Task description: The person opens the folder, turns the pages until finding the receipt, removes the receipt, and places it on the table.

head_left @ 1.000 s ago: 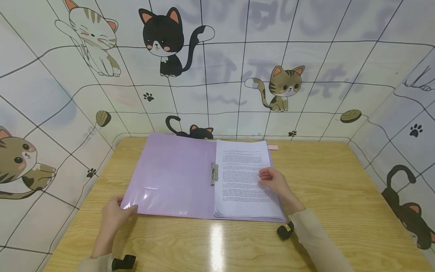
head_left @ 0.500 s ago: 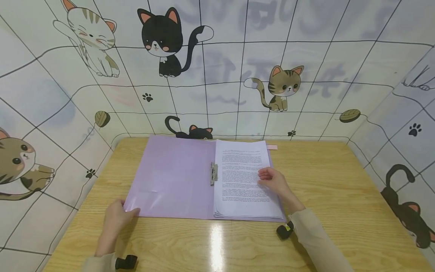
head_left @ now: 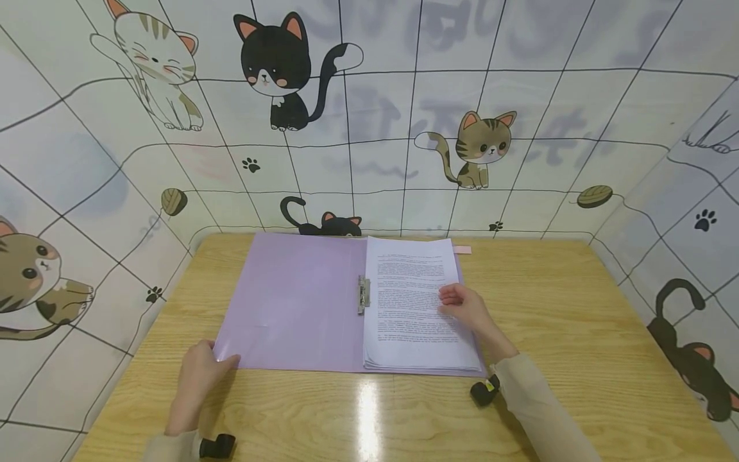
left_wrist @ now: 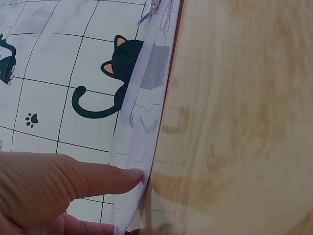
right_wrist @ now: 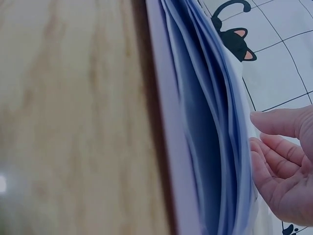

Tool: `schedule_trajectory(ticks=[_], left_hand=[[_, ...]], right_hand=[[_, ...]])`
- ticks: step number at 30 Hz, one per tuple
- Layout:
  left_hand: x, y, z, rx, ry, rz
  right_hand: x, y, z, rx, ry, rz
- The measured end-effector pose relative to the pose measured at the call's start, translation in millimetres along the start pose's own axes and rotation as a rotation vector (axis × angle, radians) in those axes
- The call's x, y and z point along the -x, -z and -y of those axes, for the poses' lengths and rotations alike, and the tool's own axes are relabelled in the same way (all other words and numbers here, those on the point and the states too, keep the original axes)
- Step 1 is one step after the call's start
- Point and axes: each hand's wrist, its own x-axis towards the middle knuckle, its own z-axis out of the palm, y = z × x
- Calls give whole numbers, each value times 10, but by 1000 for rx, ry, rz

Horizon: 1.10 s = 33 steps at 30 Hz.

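Observation:
A light purple folder [head_left: 294,301] lies spread wide on the table, a metal clip [head_left: 363,295] at its spine. On its right half sits a stack of printed paper [head_left: 412,263], whose layered edges show in the right wrist view. My left hand [head_left: 199,372] pinches the near left corner of the cover, thumb on top and the other fingers around the left edge. My right hand [head_left: 466,309] rests at the right side of the top sheet, fingers loosely bent, with nothing gripped.
A small pink tab [head_left: 464,250] sticks out past the folder's far right edge. The wooden table [head_left: 554,308] meets a wall covering [head_left: 381,160] printed with cats along its back edge. Black wrist cameras show at both sleeves.
The folder's left cover has come down flatter, its left corner shifting slightly right. My left hand has followed it. The right hand has stayed in place on the paper.

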Motion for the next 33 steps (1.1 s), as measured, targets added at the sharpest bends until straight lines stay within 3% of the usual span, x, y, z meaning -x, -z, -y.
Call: schedule_trajectory(ticks=[10, 17, 22, 28, 33], left_hand=[[39, -21, -29, -3, -39, -22], [51, -21, -61, -47, -25, -20], [52, -68, -100, -91, -49, -74], [-9, -172, -177, 52, -122, -64], [-64, -308, -229, 191, -184, -100]], right_hand=[[-19, 21, 6, -17, -28, -4], [-19, 34, 7, -18, -24, 6], [-23, 30, -1, -22, -29, 3], [-31, 27, -20, -18, -5, -1], [-32, 29, -29, -15, 2, 0]])
